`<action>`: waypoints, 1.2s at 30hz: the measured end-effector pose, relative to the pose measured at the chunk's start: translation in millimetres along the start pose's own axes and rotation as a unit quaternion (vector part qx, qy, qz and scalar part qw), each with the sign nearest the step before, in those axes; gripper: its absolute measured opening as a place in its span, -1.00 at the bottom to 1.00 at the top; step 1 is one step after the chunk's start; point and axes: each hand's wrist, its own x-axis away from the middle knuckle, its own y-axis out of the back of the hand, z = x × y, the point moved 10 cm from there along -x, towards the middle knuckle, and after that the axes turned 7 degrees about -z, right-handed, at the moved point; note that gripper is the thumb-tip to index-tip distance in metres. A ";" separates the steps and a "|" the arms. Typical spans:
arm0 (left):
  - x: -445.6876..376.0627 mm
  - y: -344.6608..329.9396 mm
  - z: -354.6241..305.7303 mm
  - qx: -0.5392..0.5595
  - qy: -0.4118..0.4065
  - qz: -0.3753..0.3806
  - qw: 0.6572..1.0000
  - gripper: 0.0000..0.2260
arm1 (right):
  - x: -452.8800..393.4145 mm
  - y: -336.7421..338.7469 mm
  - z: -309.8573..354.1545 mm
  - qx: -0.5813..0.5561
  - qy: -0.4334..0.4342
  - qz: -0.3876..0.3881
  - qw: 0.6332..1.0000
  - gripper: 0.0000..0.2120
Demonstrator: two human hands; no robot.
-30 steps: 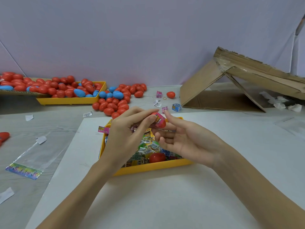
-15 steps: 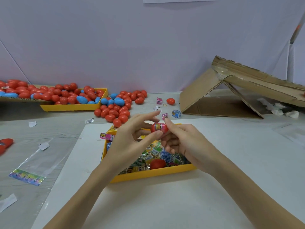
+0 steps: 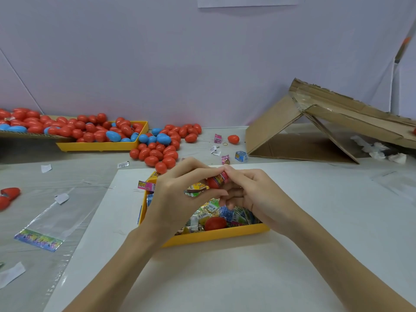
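Both hands meet above a yellow tray full of small wrapped candies. My left hand and my right hand pinch one red plastic egg half between their fingertips, and a pink candy box sticks out of its open end. The left hand's lower fingers also hold a couple of small candy packets. Another red egg half lies among the candies in the tray.
A second yellow tray at the back left holds red and blue eggs, with more eggs piled beside it. A torn cardboard box lies at the right. A clear plastic bag lies at the left. Loose candies sit behind the tray.
The right hand went from open beside the egg half to pinching it together with the left. The pink box now sits in the egg half, and both hands stay above the tray.
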 end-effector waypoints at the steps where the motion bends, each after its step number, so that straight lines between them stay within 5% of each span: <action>1: -0.3 -1.9 0.5 -0.001 0.004 0.006 1.000 -0.61 | -0.5 1.9 1.1 0.006 0.008 -0.007 1.000 -0.55; 6: 1.6 -3.1 11.1 0.040 0.078 0.004 0.996 -0.62 | -0.2 5.3 7.2 0.030 0.046 -0.020 0.998 -0.61; 11: 1.8 1.2 11.2 0.046 0.066 -0.010 0.997 -0.72 | 0.0 4.1 5.2 0.002 0.025 -0.004 1.000 -0.60; 15: 0.4 -1.6 10.0 0.057 0.066 0.007 0.996 -0.58 | -2.4 11.5 13.6 0.016 0.043 -0.009 0.999 -0.70; 17: 0.7 -3.0 20.8 0.079 0.120 0.018 0.989 -0.47 | -10.8 35.3 40.2 0.091 0.119 -0.079 0.986 -0.82; 19: -1.2 0.5 28.9 0.066 0.136 0.017 0.988 -0.53 | -17.4 70.8 85.7 0.217 0.239 -0.202 0.925 -0.85; 22: -3.6 7.0 36.5 0.047 0.131 0.011 0.990 -0.84 | -25.7 111.6 149.4 0.398 0.357 -0.354 0.767 -0.71; 26: 0.3 2.9 44.3 0.017 0.139 0.046 0.989 -0.83 | -64.3 167.3 177.6 0.550 0.269 -0.448 0.652 -0.67; 30: 4.4 4.0 50.7 -0.111 0.115 0.074 0.984 -0.81 | -96.4 158.0 159.2 0.692 0.180 -0.432 0.550 -0.66; 32: 3.8 8.7 52.4 -0.157 0.099 0.068 0.980 -0.86 | -112.0 121.3 144.8 0.687 0.242 -0.379 0.570 -0.72; 36: 3.9 11.2 57.9 -0.178 0.098 0.072 0.977 -0.86 | -161.9 59.7 84.1 0.650 0.220 -0.186 0.703 -0.72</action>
